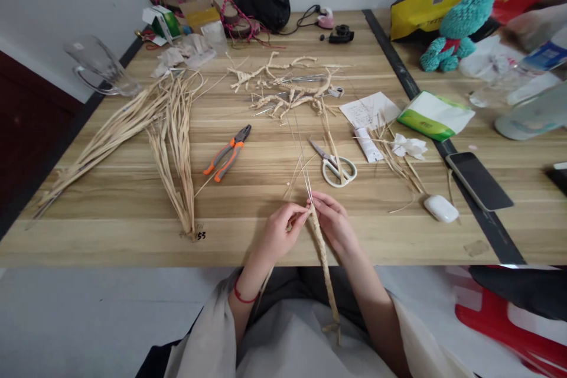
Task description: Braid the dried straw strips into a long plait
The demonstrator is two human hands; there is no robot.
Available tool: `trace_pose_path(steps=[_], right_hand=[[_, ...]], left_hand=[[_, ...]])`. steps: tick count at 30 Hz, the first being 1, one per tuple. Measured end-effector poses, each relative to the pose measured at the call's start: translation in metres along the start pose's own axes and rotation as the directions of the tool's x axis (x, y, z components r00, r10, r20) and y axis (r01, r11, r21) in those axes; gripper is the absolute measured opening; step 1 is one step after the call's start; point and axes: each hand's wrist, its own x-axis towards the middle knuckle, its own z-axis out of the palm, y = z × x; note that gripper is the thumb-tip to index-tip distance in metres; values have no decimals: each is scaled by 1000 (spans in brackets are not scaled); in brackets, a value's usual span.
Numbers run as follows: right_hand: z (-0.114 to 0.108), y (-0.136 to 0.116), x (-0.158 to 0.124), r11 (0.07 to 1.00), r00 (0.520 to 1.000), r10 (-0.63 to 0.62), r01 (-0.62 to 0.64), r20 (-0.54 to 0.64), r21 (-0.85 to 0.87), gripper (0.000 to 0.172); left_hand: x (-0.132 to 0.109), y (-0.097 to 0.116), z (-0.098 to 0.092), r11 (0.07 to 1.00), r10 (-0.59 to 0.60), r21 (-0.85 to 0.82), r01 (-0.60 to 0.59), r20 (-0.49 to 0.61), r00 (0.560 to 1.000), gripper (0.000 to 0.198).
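Note:
A straw-wrapped stem (pixel 322 254) hangs over the table's front edge, thin metal wires (pixel 303 162) rising from its upper end. My left hand (pixel 281 230) pinches at the left of this upper end, thumb and forefinger pressed together. Around the stem's top from the right, the fingers of my right hand (pixel 334 221) are closed on it. A loose straw strand hangs below my left wrist. Beyond my hands lie white-handled scissors (pixel 339 169), and pliers with orange and grey handles (pixel 227 153) rest to the left.
Straw bundles (pixel 177 147) spread over the left, near a glass mug (pixel 100 65). Branching straw-wrapped pieces (pixel 292 88) lie centre back. To the right are a paper note (pixel 370 110), a tissue pack (pixel 434 115), a phone (pixel 479 180) and a white case (pixel 441 208).

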Motion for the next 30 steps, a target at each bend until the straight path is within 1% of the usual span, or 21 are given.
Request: trace_pose_path(steps=[5,16,30], right_hand=[[-1,1,1,1000,1000,-4,4,2,-9,24],[-1,2,1,998,999,-32,33,18,-46,24],[-2,4,1,995,999,-40,41,19,-90,28]], left_hand=[[0,-1,0,1000,5,-14,-5,-13,1000,13],[2,-1,0,999,44,22,-43,-32,999,11],[-1,-5,1,995,85,51,-83,-24,996,9]])
